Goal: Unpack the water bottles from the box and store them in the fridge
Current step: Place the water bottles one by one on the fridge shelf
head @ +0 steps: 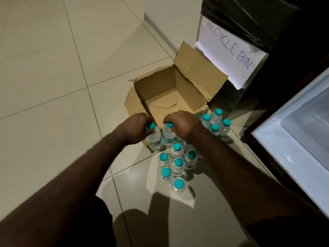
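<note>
- We found our left hand (pixel 138 125) clenched around the neck of a clear plastic water bottle with a teal cap (pixel 154 138), fingers curled over the cap.
- Our right hand (pixel 180 124) grasped the neck of a second clear teal-capped water bottle (pixel 168 137) in the same manner, thumb against its shoulder.
- Both held bottles stood with their long axes near vertical, caps pointing up, side by side at the near wall of the brown cardboard box (pixel 167 97); we could not tell whether their bases touched the floor.
- The box sat on the pale tiled floor (pixel 53 86) with its flaps folded outward and its bare bottom visible.
- A cluster of six upright teal-capped bottles (pixel 178 164) stood on the floor just in front of the box, caps up, packed closely together.
- A further group of four upright teal-capped bottles (pixel 216 123) stood beside the box's right corner, between the box and the fridge.
- The open white fridge interior (pixel 292 139) lay at the right edge of view, with a dark frame.
- Behind the box stood a bin lined with a black bag (pixel 249 24) carrying a white paper sign reading "RECYCLE BIN" (pixel 229 50).
</note>
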`<state>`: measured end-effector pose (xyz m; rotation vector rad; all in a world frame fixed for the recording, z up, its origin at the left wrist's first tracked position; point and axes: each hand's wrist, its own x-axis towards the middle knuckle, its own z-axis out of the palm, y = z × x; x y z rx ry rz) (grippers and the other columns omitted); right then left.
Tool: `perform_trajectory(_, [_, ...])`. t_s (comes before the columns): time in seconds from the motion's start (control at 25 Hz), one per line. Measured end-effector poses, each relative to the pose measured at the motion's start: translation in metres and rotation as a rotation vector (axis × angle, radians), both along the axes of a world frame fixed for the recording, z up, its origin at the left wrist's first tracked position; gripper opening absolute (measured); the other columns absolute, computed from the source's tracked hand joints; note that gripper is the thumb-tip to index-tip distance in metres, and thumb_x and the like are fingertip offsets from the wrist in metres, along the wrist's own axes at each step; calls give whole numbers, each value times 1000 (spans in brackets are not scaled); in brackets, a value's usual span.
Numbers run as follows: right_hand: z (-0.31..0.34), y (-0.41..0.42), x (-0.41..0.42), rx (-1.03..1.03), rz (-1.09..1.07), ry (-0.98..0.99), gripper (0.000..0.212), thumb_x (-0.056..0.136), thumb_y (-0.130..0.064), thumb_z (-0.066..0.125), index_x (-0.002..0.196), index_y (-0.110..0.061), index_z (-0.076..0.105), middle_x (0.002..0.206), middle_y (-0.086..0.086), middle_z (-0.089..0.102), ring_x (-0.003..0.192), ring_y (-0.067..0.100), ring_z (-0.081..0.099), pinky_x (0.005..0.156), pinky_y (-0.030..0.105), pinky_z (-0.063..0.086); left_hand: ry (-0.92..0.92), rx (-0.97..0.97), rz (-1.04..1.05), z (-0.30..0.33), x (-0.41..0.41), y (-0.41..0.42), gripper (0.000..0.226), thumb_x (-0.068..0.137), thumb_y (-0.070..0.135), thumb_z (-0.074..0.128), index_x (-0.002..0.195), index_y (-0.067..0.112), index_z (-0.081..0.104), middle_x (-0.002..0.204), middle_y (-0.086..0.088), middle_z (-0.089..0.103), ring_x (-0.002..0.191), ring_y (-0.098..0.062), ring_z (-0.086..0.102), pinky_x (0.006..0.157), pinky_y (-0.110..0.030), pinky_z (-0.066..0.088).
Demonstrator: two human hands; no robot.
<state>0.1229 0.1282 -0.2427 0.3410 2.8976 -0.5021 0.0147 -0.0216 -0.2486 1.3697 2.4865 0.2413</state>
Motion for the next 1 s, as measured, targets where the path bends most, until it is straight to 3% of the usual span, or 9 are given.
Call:
perform_trajectory(0.28, [98, 25, 39, -174, -137, 206, 42, 83, -10, 69, 123, -21, 60, 122, 0, 63, 109, 15, 60, 93, 30, 50, 85, 238, -135, 90, -12, 18, 37, 90, 35, 62, 114, 7, 63, 95, -3, 63, 78, -13, 54, 63, -21, 39])
perform_trajectory(0.4, [125, 44, 62, -103, -189, 257, 39, 81, -10, 71, 117, -23, 65, 116, -2, 66, 104, 12, 62, 88, 25, 49, 60, 327, -192, 109, 1, 46, 38, 87, 40, 64, 108, 8, 66, 89, -3, 66, 75, -16, 59, 63, -32, 51])
perform_trajectory(0.56, [152, 71, 90, 15, -232, 180, 38, 77, -10, 76, 111, -24, 68, 112, -3, 67, 97, 12, 61, 83, 26, 50, 52, 338, -284, 109, 32, 91, 36, 85, 45, 64, 97, 11, 69, 80, 0, 68, 65, -10, 60, 56, -26, 50])
perform_trajectory(0.68, [165, 91, 116, 49, -288, 136, 37, 75, -9, 77, 109, -22, 69, 111, -2, 67, 97, 12, 61, 81, 24, 49, 22, 318, -357, 104, 58, 129, 39, 84, 48, 65, 91, 10, 71, 76, -2, 69, 64, -15, 61, 60, -36, 54])
perform_trajectory(0.84, [165, 105, 155, 59, -394, 138, 37, 75, -7, 77, 110, -18, 69, 111, 1, 68, 97, 14, 62, 85, 29, 52, -19, 376, -387, 101, 89, 168, 38, 79, 48, 71, 85, 11, 74, 69, -1, 68, 61, -15, 60, 60, -36, 53])
perform_trajectory(1.0, [158, 109, 191, 87, -508, 142, 37, 76, -6, 75, 110, -20, 69, 113, 1, 67, 89, 9, 54, 77, 24, 41, -58, 395, -372, 95, 113, 192, 39, 76, 49, 74, 79, 10, 74, 65, -3, 68, 57, -15, 61, 59, -34, 52])
